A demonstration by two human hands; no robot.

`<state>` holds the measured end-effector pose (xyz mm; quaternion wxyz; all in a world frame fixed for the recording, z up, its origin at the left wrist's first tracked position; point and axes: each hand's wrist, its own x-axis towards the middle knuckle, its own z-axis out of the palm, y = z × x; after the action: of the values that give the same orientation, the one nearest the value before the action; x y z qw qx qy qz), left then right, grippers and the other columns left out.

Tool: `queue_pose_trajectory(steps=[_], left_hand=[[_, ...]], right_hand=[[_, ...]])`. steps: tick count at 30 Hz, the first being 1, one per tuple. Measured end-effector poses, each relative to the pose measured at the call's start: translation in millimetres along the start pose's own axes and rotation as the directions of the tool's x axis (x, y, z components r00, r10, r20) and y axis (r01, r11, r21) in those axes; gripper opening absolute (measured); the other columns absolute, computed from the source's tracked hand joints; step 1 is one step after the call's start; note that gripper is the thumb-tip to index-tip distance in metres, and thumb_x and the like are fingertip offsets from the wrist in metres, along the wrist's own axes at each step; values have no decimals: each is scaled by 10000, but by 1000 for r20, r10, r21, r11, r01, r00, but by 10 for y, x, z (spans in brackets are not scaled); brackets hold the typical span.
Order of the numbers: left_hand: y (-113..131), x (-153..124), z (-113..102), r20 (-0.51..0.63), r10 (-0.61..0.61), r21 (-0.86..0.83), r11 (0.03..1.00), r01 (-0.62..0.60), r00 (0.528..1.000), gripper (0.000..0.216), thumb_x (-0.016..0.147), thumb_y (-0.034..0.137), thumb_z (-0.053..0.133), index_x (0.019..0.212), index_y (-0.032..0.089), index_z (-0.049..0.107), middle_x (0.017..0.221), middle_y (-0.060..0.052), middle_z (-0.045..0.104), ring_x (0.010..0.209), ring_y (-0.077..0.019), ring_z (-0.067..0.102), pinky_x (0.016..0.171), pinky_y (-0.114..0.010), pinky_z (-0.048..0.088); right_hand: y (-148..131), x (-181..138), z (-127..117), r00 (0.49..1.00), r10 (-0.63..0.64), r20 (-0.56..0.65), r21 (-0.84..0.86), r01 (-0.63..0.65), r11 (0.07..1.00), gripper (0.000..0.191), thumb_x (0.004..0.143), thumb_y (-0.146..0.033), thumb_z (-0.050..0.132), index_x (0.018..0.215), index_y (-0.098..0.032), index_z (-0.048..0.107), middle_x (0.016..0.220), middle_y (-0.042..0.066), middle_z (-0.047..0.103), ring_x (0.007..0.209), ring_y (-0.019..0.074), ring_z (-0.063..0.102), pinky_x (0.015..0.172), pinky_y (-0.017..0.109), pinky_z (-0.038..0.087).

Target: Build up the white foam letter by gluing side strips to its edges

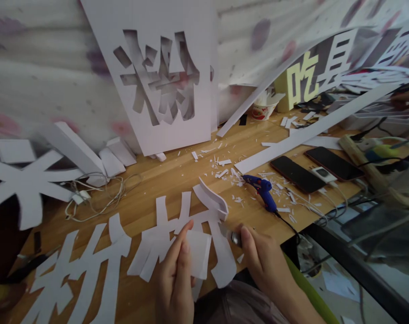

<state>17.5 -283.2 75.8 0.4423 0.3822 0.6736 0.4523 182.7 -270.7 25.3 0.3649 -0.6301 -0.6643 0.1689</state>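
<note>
My left hand (175, 279) pinches a small white foam-board piece (201, 256) between thumb and fingers, above the table's front edge. My right hand (267, 258) is closed round a cutter knife (236, 238). Its blade points left towards the board piece, and most of the handle is hidden in my fist. Beneath both hands lies a white cut-out character (224, 267), with a curved strip (211, 198) standing along its upper right edge. Left of it is another white cut-out character (108, 270), lying flat.
A blue glue gun (263, 191) lies among white scraps, beside two phones (297, 174). A board with a cut-out character (204, 121) leans at the back. A long white strip (312, 132) crosses the right side, where another person's hand (407, 96) shows. Cables (103, 207) lie left.
</note>
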Motion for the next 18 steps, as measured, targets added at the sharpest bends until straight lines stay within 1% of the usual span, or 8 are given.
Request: queue_pose_trajectory(steps=[4,5,7,9,11,13,15,18], left_hand=[[-82,56,43,15,76,-43,996,-75,997,541,885,595,539,1237,209,681,1306,-103,668,1049,-242,673,643,-221,562],[-99,62,44,19,109,-52,993,-107,994,533,888,585,540,1233,204,683,1302,-106,669,1086,-251,663,692,-237,574],[-116,63,38,23,143,-61,988,-142,989,514,889,574,543,1221,211,690,1297,-104,671,1086,-253,662,705,-246,577],[-110,50,26,25,138,-46,990,-137,990,505,887,572,544,1212,218,698,1257,-101,688,1006,-236,677,638,-226,555],[-88,31,18,39,87,-35,996,-86,995,522,882,586,540,1226,223,691,1133,-92,726,755,-173,664,503,-201,482],[-63,13,15,62,15,-43,999,-13,998,552,872,608,540,1245,226,680,918,-61,733,508,-97,505,410,-190,371],[-41,3,15,81,-26,-51,998,30,996,579,857,629,547,1249,224,678,711,-18,662,433,-70,359,390,-187,305],[-28,4,17,84,-29,-39,999,32,996,609,840,653,551,1239,212,684,580,11,549,458,-86,337,393,-186,279]], right_hand=[[-291,-127,51,987,-124,99,36,121,992,393,1009,-235,269,685,-223,491,507,-37,518,413,107,498,465,231,320],[-345,-143,65,982,-153,109,18,152,988,387,999,-216,272,684,-221,497,502,-37,518,404,108,492,463,235,317],[-401,-150,87,978,-186,97,-25,190,982,380,986,-194,279,678,-218,501,499,-34,517,397,109,485,462,240,314],[-393,-133,99,976,-205,66,-56,209,976,381,983,-182,283,678,-212,509,496,-35,515,394,106,483,462,240,311],[-345,-105,101,976,-213,46,-77,217,973,387,985,-181,285,684,-204,527,487,-38,512,388,102,485,460,237,308],[-289,-77,94,978,-207,33,-95,209,973,401,991,-193,279,686,-197,539,484,-32,521,390,101,497,459,235,309],[-244,-58,80,982,-184,38,-101,187,977,412,999,-213,275,686,-195,543,492,-21,539,401,104,518,460,232,314],[-216,-46,55,986,-154,57,-102,159,982,420,1008,-236,273,686,-198,539,506,-14,553,416,107,537,463,228,320]])
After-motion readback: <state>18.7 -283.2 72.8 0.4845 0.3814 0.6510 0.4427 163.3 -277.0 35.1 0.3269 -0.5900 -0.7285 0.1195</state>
